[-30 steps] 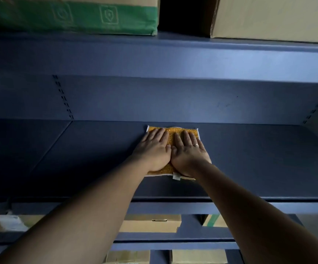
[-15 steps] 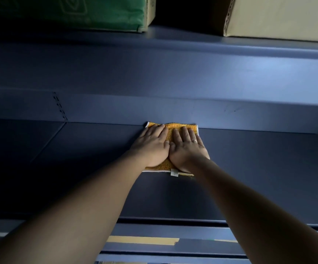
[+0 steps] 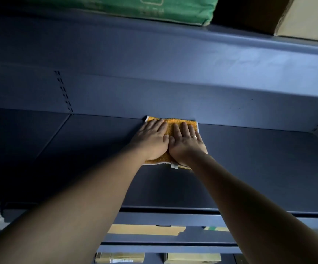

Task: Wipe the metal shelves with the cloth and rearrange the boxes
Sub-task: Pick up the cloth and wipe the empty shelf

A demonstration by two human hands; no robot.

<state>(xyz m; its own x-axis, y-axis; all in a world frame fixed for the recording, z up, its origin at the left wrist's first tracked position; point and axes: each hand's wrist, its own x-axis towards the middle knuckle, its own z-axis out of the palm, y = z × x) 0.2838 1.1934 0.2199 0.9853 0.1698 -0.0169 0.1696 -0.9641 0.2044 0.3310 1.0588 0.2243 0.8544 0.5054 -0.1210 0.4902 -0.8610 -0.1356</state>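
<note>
A folded orange cloth (image 3: 170, 125) with a white edge lies flat on the dark blue metal shelf (image 3: 249, 159), its far edge against the shelf's back wall. My left hand (image 3: 151, 140) and my right hand (image 3: 185, 144) press down on it side by side, fingers straight and pointing away from me. A ring shows on my right hand. A green box (image 3: 154, 6) and a brown cardboard box (image 3: 306, 18) stand on the shelf above.
The upper shelf's front lip (image 3: 192, 54) overhangs just above my hands. A slotted upright (image 3: 64, 92) runs down the back wall at left. Below the shelf's front edge (image 3: 173, 210) lie lower shelves with cardboard boxes (image 3: 146, 229).
Both hands have pushed the cloth farther back along the shelf until it meets the back wall. The view has tilted upward slightly.
</note>
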